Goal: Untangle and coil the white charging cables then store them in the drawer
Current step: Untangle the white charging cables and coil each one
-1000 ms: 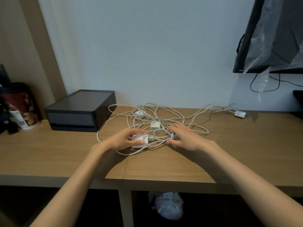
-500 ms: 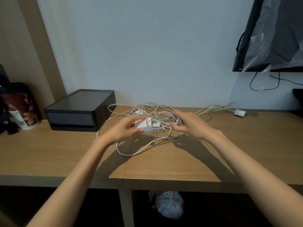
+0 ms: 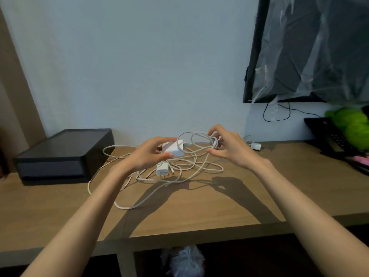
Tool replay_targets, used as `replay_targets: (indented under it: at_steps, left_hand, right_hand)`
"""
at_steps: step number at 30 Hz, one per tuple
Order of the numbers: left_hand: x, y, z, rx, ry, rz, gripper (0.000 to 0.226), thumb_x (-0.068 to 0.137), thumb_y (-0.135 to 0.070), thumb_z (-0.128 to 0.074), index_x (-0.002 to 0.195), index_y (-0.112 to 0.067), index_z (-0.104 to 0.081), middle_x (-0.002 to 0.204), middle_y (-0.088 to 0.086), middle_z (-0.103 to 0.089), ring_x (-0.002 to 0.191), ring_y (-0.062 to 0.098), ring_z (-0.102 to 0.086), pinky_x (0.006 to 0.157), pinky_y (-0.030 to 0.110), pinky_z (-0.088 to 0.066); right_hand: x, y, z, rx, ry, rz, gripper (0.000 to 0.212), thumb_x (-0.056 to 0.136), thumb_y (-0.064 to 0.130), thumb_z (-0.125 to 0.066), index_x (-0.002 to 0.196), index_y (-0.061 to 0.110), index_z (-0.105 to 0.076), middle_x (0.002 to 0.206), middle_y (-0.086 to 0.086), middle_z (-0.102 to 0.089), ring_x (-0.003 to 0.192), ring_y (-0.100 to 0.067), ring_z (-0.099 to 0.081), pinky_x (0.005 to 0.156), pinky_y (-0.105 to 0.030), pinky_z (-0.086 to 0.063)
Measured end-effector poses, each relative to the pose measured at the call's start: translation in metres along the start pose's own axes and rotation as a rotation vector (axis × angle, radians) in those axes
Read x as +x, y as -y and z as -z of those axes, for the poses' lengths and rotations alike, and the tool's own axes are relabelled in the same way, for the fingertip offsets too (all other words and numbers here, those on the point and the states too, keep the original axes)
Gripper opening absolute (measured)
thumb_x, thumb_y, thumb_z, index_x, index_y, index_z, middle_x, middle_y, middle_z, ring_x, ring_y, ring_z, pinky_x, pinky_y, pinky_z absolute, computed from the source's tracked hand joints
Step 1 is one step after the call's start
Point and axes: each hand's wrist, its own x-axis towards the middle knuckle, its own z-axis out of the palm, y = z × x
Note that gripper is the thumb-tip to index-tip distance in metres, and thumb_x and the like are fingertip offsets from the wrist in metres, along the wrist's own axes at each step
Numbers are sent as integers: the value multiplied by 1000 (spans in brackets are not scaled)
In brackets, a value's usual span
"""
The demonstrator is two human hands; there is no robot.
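The charger brick (image 3: pixel 174 149), gripped in the left hand's (image 3: pixel 148 156) curled fingers (image 3: pixel 159 139), and a cable knot (image 3: pixel 215 142), pinched by the right hand (image 3: pixel 229 145), have been lifted above the desk (image 3: pixel 199 208), so untangling is begun.

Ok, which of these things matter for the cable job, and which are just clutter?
Job: tangled white cables, charger brick in left hand, pronged adapter, black drawer box.
Lying about: plastic-wrapped screen, green bundle, bag under table.
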Motion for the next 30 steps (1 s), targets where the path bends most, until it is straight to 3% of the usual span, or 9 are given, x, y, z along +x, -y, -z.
replay_targets:
  at_steps: [5,13,19,24,30]
  left_hand:
    - [30,-15,-36,-73,57,-15,48,88,-19,-64,133,-26,-50,134,0,-52,115,18,-55,94,31,-50]
    - [99,-35,-111,-26,154,-88,48,87,-12,-65,133,-14,-51,134,3,-53,123,18,-49,104,35,-41]
    - [157,-38,-163,104,186,-140,47,86,-12,-66,131,-11,-53,133,5,-55,121,18,-50,92,20,-34]
    - [201,-28,-202,170,230,-133,45,86,-15,-65,129,-11,-55,131,6,-57,120,21,-51,98,32,-39]
    - [243,-8,-241,237,218,-55,48,88,-19,-64,134,-13,-51,135,7,-53,124,24,-47,95,26,-33]
  right_hand:
    - [-26,-30,21,-23,-86,-78,34,80,30,-76,102,24,-50,104,7,-58,94,-17,-61,79,-31,-50]
    - [-58,-106,37,-56,-172,-200,33,79,23,-76,107,16,-59,109,4,-63,97,-11,-60,89,-35,-51]
    - [-62,-173,31,-110,-227,-266,32,84,18,-71,114,16,-58,111,2,-58,98,-15,-57,85,-28,-45]
    - [-51,-229,20,-197,-228,-313,36,88,17,-66,122,14,-56,119,-3,-56,102,-21,-57,85,-40,-48]
    - [-31,-281,8,-247,-174,-355,37,92,20,-61,127,13,-53,127,-2,-53,109,-23,-55,88,-41,-48]
